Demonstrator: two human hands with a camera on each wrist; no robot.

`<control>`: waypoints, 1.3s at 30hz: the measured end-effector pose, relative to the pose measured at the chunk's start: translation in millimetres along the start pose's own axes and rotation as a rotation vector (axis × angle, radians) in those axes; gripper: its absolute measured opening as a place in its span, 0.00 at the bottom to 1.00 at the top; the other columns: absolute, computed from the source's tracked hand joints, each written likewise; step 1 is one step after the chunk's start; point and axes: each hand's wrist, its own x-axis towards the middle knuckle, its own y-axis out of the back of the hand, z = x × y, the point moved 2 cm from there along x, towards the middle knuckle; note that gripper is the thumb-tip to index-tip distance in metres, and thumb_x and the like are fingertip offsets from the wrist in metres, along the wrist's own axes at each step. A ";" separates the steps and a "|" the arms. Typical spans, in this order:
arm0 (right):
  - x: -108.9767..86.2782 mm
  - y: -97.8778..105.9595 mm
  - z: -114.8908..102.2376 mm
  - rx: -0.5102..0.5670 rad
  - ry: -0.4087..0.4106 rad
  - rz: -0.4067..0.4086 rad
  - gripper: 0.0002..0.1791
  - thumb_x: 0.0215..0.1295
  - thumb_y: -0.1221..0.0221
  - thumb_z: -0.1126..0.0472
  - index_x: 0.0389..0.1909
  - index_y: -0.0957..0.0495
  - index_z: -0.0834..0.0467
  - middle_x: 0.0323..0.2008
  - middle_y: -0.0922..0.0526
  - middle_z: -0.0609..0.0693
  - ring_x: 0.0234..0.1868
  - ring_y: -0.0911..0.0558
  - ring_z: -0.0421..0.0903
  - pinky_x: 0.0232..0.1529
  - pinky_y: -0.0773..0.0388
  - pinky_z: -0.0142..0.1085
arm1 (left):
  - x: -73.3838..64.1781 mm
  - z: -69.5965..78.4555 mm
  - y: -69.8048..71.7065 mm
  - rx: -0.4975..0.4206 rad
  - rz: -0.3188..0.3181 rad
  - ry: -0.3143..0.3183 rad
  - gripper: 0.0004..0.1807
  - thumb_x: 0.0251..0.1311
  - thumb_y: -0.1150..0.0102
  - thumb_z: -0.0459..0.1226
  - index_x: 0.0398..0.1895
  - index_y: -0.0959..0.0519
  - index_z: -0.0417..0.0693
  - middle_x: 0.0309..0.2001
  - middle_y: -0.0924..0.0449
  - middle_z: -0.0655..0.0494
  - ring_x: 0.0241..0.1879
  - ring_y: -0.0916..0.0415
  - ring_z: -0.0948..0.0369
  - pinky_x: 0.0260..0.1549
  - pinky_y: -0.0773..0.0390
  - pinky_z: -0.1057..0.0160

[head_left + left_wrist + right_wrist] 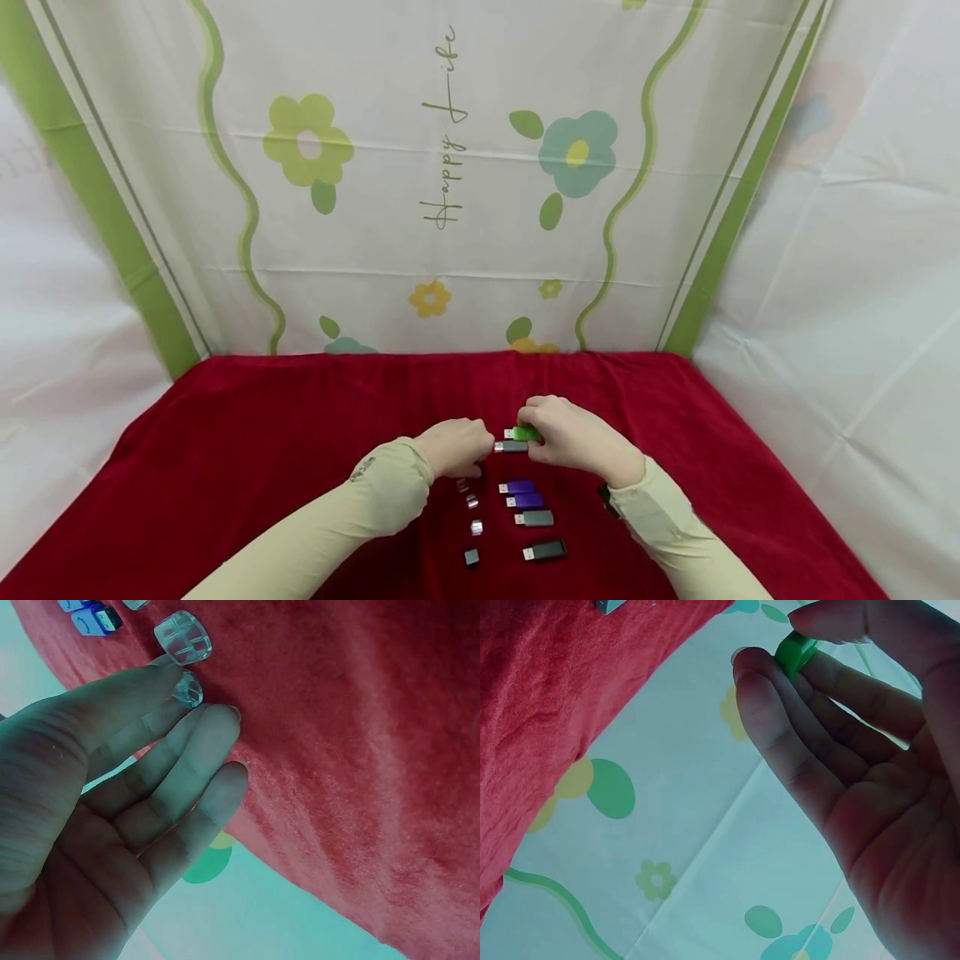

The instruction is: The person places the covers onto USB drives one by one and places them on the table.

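Observation:
My right hand [572,433] pinches a bright green USB stick [527,433] between thumb and fingertips, its metal plug pointing left. In the right wrist view only the rear end of the green stick [796,654] shows. Facing it from the left, my left hand [453,447] holds a small clear cap [190,689] between thumb and fingers, mostly hidden by them. Another clear cap [183,637] lies on the cloth close to the left thumb. Just below the green stick in the head view is a grey USB stick [513,447], between the two hands.
On the red cloth [300,433], purple USB sticks [525,500], a grey one [535,518] and a black one [546,550] form a column. Left of them lie clear caps [477,527] and a dark cap [471,557]. A flowered curtain [375,217] stands behind.

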 end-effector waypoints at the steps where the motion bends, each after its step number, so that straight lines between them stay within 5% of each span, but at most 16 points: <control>1: 0.1 -0.2 -0.2 0.003 0.000 -0.005 0.11 0.45 0.35 0.72 0.23 0.25 0.54 0.23 0.28 0.42 0.24 0.32 0.36 0.25 0.31 0.27 | 0.5 0.9 -0.4 0.010 -0.003 0.001 0.10 0.52 0.26 0.37 0.21 0.21 0.52 0.17 0.28 0.63 0.17 0.32 0.68 0.19 0.29 0.70; 6: 0.6 -1.1 -0.6 0.008 0.002 -0.011 0.10 0.45 0.35 0.72 0.24 0.24 0.55 0.24 0.28 0.43 0.24 0.32 0.36 0.25 0.30 0.27 | 3.8 1.7 -3.7 0.024 -0.017 0.019 0.06 0.52 0.28 0.35 0.24 0.18 0.51 0.19 0.27 0.62 0.17 0.32 0.68 0.19 0.29 0.71; 16: -0.9 0.0 -0.9 -0.004 0.002 -0.009 0.09 0.45 0.34 0.71 0.26 0.23 0.56 0.24 0.27 0.44 0.24 0.31 0.36 0.26 0.30 0.27 | -6.8 -17.2 -5.2 -0.141 0.072 0.025 0.16 0.51 0.33 0.33 0.13 0.28 0.54 0.12 0.36 0.66 0.13 0.37 0.71 0.14 0.34 0.72; 24: -1.6 6.4 -2.6 -0.010 -0.002 -0.002 0.10 0.46 0.33 0.70 0.26 0.23 0.55 0.24 0.29 0.41 0.25 0.32 0.35 0.26 0.30 0.28 | -29.6 -29.8 2.9 -0.193 0.207 -0.026 0.14 0.49 0.36 0.32 0.15 0.31 0.53 0.16 0.39 0.66 0.18 0.42 0.70 0.16 0.38 0.74; 33: -3.4 13.8 -7.0 -0.012 0.028 0.046 0.10 0.47 0.33 0.70 0.26 0.24 0.55 0.25 0.28 0.41 0.25 0.31 0.35 0.28 0.29 0.27 | -71.7 -27.7 32.2 -0.277 0.396 -0.058 0.07 0.50 0.36 0.29 0.22 0.23 0.49 0.25 0.27 0.57 0.24 0.33 0.70 0.23 0.30 0.76; 39: -8.0 21.3 -9.7 -0.036 0.030 0.092 0.11 0.46 0.33 0.70 0.25 0.25 0.55 0.24 0.30 0.41 0.23 0.34 0.35 0.25 0.31 0.27 | -85.7 -24.7 43.7 -0.283 0.574 -0.096 0.08 0.48 0.32 0.27 0.28 0.21 0.46 0.28 0.27 0.57 0.24 0.26 0.68 0.26 0.27 0.77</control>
